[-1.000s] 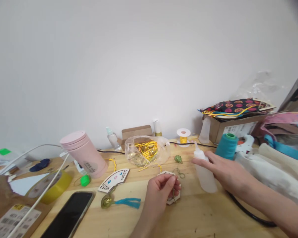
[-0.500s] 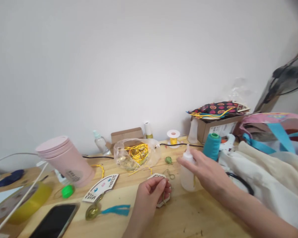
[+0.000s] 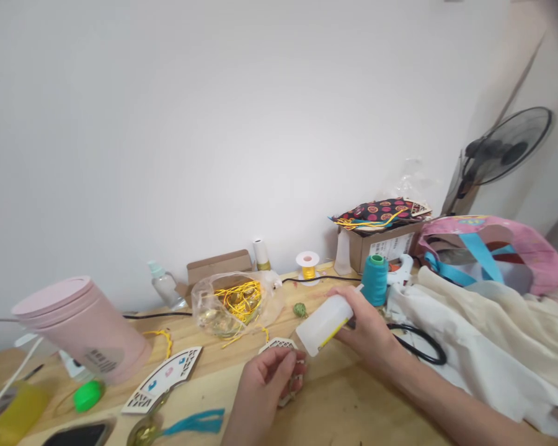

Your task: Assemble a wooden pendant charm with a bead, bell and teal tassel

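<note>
My right hand [image 3: 365, 325] is wrapped round a translucent squeeze bottle [image 3: 324, 323], lifted off the wooden table [image 3: 353, 409] and tipped on its side, base toward the lower left. Just below it my left hand [image 3: 265, 387] pinches a small pale wooden cut-out piece [image 3: 279, 344] against the table, fingers curled over it. A small green thread knot [image 3: 300, 309] lies just behind the bottle. A clear plastic bag with yellow cords [image 3: 235, 301] sits behind my left hand.
A pink tumbler [image 3: 81, 331] stands left, with a green cap [image 3: 87, 396], a fan-shaped cut-out [image 3: 163, 378] and a teal tassel [image 3: 193, 423] near it. A teal thread cone [image 3: 375, 280], cardboard box [image 3: 381, 243], white cloth [image 3: 483, 334] and black cable [image 3: 421, 347] fill the right. A fan [image 3: 506, 148] stands behind.
My right hand has closed on the bottle, lifted it from standing and tipped it sideways over the cut-out piece. The view has swung right, bringing the fan into sight.
</note>
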{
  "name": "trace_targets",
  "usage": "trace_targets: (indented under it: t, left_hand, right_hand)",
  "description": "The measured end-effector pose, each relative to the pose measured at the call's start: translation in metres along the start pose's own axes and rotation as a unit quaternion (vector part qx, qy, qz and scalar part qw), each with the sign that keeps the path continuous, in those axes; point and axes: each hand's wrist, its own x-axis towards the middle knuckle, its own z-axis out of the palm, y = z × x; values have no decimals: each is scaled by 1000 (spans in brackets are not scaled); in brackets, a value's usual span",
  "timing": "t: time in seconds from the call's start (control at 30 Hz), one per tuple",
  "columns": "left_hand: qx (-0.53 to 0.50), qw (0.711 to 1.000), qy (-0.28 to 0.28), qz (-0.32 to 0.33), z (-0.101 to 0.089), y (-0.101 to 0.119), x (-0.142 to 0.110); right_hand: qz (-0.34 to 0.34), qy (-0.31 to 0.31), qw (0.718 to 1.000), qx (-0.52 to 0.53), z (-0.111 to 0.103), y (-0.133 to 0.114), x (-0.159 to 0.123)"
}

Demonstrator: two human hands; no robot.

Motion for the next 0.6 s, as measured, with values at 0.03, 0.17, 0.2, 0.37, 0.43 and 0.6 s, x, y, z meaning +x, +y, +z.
trace_targets:
  t: [0.03, 0.17, 0.2, 0.37, 0.43, 0.6]
  left_hand:
    - [-17, 1000, -4, -2, 0, 0, -1]
    - [-97, 994, -40, -19, 1, -1, -3]
    - [-110, 992, -47, -26, 2, -1, -3]
    - [-141, 986, -90, -11, 5, -2, -4]
    - [-135, 985, -104, 3, 4, -3, -4]
    - [-64, 986, -140, 66, 2, -2, -8]
  right_hand:
    - [-6, 4, 1000, 11, 0, -1, 0]
    - [-52, -12, 998, 21, -2, -7, 1]
    - [-50, -16, 998, 22, -2, -8, 1]
    - [-2, -54, 998, 25, 2, -6, -3]
    - [11, -76, 997, 3, 4, -3, -4]
    - [16, -113, 985, -133, -1, -3, -4]
